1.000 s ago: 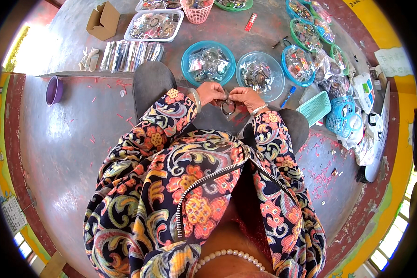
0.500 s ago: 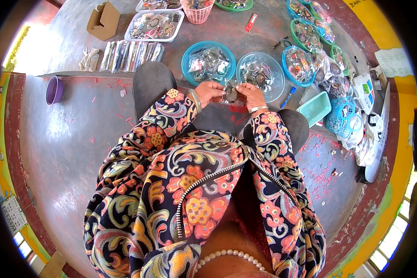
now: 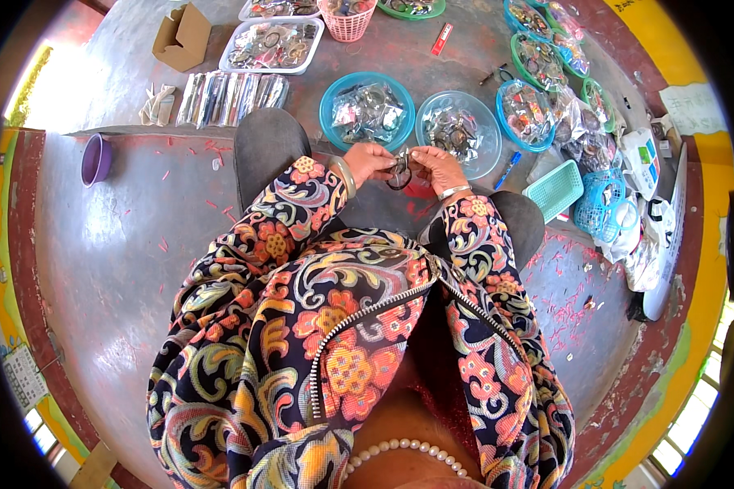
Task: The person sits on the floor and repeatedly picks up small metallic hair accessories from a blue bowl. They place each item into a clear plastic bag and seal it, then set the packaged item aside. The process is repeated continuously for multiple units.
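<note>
- Left hand [image 3: 370, 160] and right hand [image 3: 435, 165] are both pinched shut on one small dark ring-shaped piece [image 3: 400, 169], held up between them, above the floor's step edge.
- Right behind the hands: a blue bowl [image 3: 368, 112] and a clear bowl [image 3: 458, 133], both full of little packets.
- Purple cup [image 3: 95, 159] sits well off to the left.
</note>
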Motion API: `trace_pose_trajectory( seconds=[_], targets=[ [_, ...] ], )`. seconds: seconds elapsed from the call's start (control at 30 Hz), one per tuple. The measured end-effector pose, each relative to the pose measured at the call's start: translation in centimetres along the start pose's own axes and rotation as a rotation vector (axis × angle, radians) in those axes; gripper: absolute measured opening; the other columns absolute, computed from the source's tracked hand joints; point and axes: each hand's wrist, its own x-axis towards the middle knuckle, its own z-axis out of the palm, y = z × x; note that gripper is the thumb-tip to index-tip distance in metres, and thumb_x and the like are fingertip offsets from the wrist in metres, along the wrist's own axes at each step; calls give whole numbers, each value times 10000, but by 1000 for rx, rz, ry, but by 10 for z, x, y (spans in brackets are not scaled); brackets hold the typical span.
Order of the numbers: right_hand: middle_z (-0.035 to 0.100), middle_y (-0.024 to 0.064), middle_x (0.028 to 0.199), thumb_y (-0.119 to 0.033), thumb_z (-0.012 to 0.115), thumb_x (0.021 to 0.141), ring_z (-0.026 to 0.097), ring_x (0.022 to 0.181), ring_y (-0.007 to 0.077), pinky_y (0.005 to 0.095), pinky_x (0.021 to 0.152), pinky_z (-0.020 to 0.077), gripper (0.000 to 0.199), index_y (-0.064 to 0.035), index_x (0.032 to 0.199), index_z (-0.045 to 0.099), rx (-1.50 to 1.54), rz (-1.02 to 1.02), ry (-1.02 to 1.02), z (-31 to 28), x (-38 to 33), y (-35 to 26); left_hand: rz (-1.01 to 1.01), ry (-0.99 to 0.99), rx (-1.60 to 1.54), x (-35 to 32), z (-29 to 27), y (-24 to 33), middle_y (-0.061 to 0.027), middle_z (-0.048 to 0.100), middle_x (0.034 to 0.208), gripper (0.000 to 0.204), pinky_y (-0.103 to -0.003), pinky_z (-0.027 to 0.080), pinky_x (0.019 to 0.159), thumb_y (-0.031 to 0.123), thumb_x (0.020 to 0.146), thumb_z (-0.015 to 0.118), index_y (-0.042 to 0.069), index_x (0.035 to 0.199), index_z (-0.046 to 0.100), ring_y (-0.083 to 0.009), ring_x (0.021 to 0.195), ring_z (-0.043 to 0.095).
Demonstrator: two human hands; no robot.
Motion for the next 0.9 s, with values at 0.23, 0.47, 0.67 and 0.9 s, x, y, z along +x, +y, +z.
trace_pose_trajectory(
  seconds=[0.23, 0.47, 0.67, 0.9],
  targets=[
    [610, 21, 731, -143, 618, 748, 561, 642, 93, 201, 575, 408, 129, -47, 834, 606, -21, -32, -4, -4, 3, 4, -18, 17, 124, 0, 1, 1, -41, 587, 805, 130, -225, 495, 591, 91, 770, 572, 5, 867, 583, -114, 713, 570],
    [608, 23, 741, -135, 598, 765, 556, 648, 87, 196, 571, 413, 120, -42, 840, 594, -106, -55, -53, 1, 0, 1, 15, -32, 66, -1, -1, -2, -58, 581, 825, 105, -247, 507, 644, 51, 771, 557, -12, 855, 560, -130, 738, 580],
    [609, 22, 757, -218, 566, 797, 563, 675, 91, 209, 600, 413, 184, -44, 849, 592, -145, -68, -70, -3, 1, 3, -21, -7, -22, 1, 1, -2, -67, 581, 841, 94, -258, 503, 689, 38, 772, 555, -17, 847, 544, -152, 785, 587],
    [608, 13, 768, -256, 587, 780, 558, 689, 88, 212, 609, 408, 217, -53, 855, 600, -190, -71, -5, 8, -5, -4, -10, 21, -18, -3, 1, 1, -79, 585, 865, 149, -264, 499, 704, 44, 763, 566, -29, 893, 555, -156, 784, 586]
  ],
)
